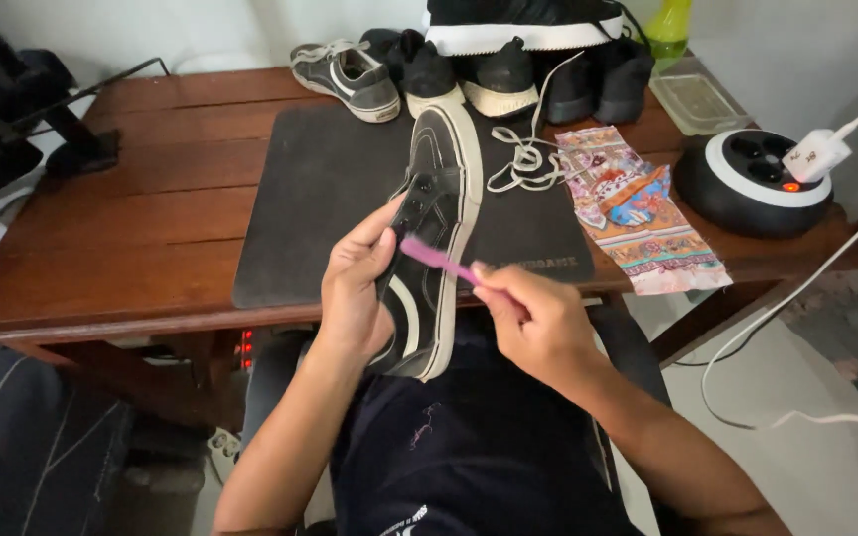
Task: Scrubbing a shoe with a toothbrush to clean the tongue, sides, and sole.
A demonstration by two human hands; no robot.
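My left hand [355, 293] grips a black sneaker with white trim [436, 213] by its side, heel toward my lap, toe pointing at the desk. My right hand [531, 320] pinches a slim pink-purple toothbrush [436, 260] whose head lies against the sneaker's side near the lace eyelets. The sneaker has no lace in it. A loose white shoelace [523, 159] lies on the black desk mat [320, 208] just beyond the toe.
Several dark shoes [494, 79] and a grey sneaker [347, 79] line the back of the wooden desk [131, 218]. A patterned cloth [638, 213], a round black power hub with a white plug [752, 179], a clear container [697, 99] and a green bottle [669, 28] sit right.
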